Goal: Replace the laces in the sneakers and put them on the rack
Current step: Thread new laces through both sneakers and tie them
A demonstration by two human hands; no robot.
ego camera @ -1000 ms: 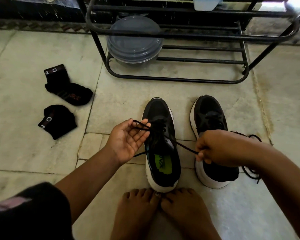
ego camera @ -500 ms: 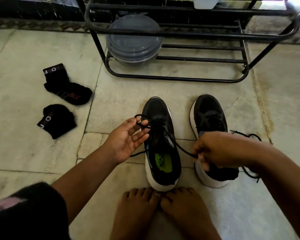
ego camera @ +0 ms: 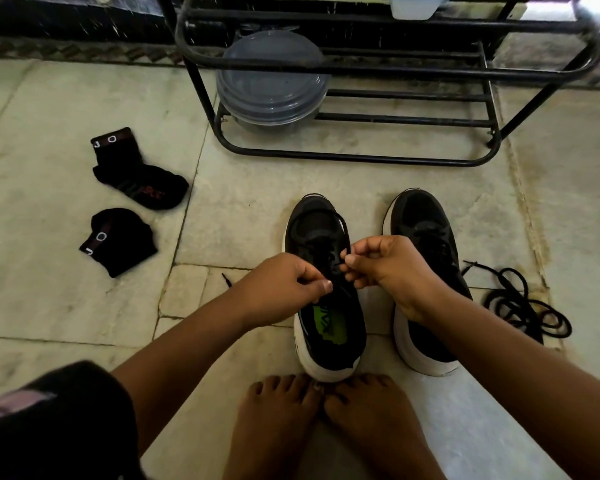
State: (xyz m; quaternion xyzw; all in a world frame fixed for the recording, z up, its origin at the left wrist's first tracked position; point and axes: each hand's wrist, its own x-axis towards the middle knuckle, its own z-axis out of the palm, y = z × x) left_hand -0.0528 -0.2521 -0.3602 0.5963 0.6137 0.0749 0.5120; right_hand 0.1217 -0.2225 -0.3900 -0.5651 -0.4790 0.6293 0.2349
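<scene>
- A thin black lace (ego camera: 340, 223) is pinched by the left hand (ego camera: 284, 285) and right hand (ego camera: 385, 261) over the mesh sneaker (ego camera: 323, 289) at frame centre.
- A tubular metal rack (ego camera: 378, 157) is seen at the upper right.

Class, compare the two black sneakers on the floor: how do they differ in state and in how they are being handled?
Both hands, left hand and right hand, pinch lace over the left sneaker; the right sneaker lies untouched. The left sneaker's green insole label shows; the right sneaker's opening is hidden by the forearm. Both are black with white soles, toes toward the rack.
</scene>
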